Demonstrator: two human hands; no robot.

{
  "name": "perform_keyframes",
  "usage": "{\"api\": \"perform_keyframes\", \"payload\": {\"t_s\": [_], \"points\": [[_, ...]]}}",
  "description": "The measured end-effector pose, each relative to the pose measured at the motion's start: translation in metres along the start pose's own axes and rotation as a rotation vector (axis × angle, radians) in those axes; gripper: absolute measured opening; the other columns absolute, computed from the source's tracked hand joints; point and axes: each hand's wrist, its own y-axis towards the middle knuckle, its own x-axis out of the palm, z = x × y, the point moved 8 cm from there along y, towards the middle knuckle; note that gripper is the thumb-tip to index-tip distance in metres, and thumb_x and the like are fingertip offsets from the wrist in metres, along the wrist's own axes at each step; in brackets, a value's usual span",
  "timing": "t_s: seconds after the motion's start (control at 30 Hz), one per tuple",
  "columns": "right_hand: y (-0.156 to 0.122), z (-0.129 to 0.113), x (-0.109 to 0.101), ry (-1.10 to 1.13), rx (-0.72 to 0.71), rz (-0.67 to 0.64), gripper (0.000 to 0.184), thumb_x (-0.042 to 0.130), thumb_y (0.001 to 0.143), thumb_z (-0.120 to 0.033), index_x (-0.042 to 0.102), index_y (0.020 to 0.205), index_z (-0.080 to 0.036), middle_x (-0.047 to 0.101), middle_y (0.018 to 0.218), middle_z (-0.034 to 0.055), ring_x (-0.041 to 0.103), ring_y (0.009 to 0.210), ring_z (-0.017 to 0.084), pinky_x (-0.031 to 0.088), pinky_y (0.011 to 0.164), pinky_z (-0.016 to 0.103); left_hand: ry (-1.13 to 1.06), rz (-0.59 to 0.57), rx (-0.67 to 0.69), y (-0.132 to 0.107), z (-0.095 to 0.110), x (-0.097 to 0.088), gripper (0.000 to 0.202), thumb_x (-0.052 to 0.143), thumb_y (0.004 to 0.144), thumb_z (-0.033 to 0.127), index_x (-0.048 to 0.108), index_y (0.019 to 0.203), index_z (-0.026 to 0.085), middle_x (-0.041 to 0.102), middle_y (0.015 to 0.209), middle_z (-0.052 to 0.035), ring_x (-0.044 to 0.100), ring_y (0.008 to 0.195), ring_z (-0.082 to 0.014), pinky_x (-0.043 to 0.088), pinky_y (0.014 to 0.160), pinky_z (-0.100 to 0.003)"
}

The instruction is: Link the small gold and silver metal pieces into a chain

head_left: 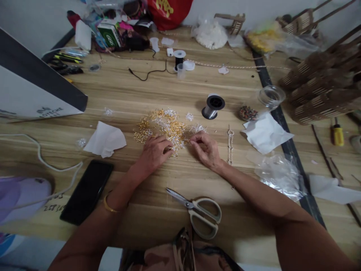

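A heap of small gold and clear beads and rings (163, 124) lies on the wooden table (158, 90). My left hand (153, 152) rests at the heap's near edge with its fingers curled over some pieces. My right hand (205, 149) sits just right of the heap, fingers pinched together on a tiny piece I cannot make out. A short strung chain of clear beads (230, 145) lies to the right of my right hand.
Scissors (200, 213) lie near the table's front edge. A black phone (87, 191) and a white tissue (105, 140) sit left; a spool of wire (213, 106), a dish of coloured beads (248, 113), white paper (265, 132) and a plastic bag (279, 175) sit right. Woven baskets (321, 86) stand far right.
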Motion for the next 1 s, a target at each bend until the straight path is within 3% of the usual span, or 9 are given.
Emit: {"api": "perform_keyframes", "payload": {"t_s": [0.33, 0.53, 0.73, 1.0], "points": [[0.004, 0.018, -0.003, 0.123, 0.233, 0.082, 0.016, 0.057, 0.089, -0.032, 0.057, 0.082, -0.017, 0.057, 0.074, 0.0002, 0.053, 0.066, 0.011, 0.045, 0.061, 0.024, -0.006, -0.006, 0.044, 0.014, 0.014, 0.002, 0.012, 0.056, 0.089, 0.020, 0.067, 0.086, 0.018, 0.065, 0.089, -0.0054, 0.055, 0.089, -0.0206, 0.043, 0.085, -0.036], [0.005, 0.021, -0.003, 0.138, 0.256, 0.089, 0.017, 0.058, 0.088, -0.033, 0.057, 0.082, -0.017, 0.057, 0.075, 0.0006, 0.053, 0.065, 0.011, 0.045, 0.059, 0.024, 0.000, -0.031, 0.137, 0.025, 0.031, 0.007, 0.019, 0.051, 0.092, 0.018, 0.066, 0.103, 0.016, 0.060, 0.104, -0.0092, 0.050, 0.104, -0.0241, 0.042, 0.094, -0.041], [0.006, 0.027, -0.004, 0.148, 0.285, 0.098, 0.017, 0.058, 0.087, -0.034, 0.057, 0.083, -0.017, 0.058, 0.075, 0.0008, 0.053, 0.066, 0.011, 0.045, 0.059, 0.024, -0.006, -0.026, 0.132, 0.041, 0.028, 0.015, 0.017, 0.052, 0.091, 0.022, 0.068, 0.094, 0.018, 0.060, 0.094, -0.0078, 0.050, 0.096, -0.0231, 0.043, 0.088, -0.040], [0.006, 0.025, -0.004, 0.142, 0.277, 0.094, 0.015, 0.058, 0.088, -0.031, 0.057, 0.082, -0.017, 0.056, 0.073, 0.0002, 0.051, 0.063, 0.010, 0.043, 0.056, 0.022, -0.010, -0.027, 0.138, 0.044, 0.024, 0.018, 0.018, 0.051, 0.092, 0.020, 0.068, 0.088, 0.016, 0.062, 0.089, -0.0080, 0.051, 0.094, -0.0233, 0.043, 0.087, -0.039]]}}
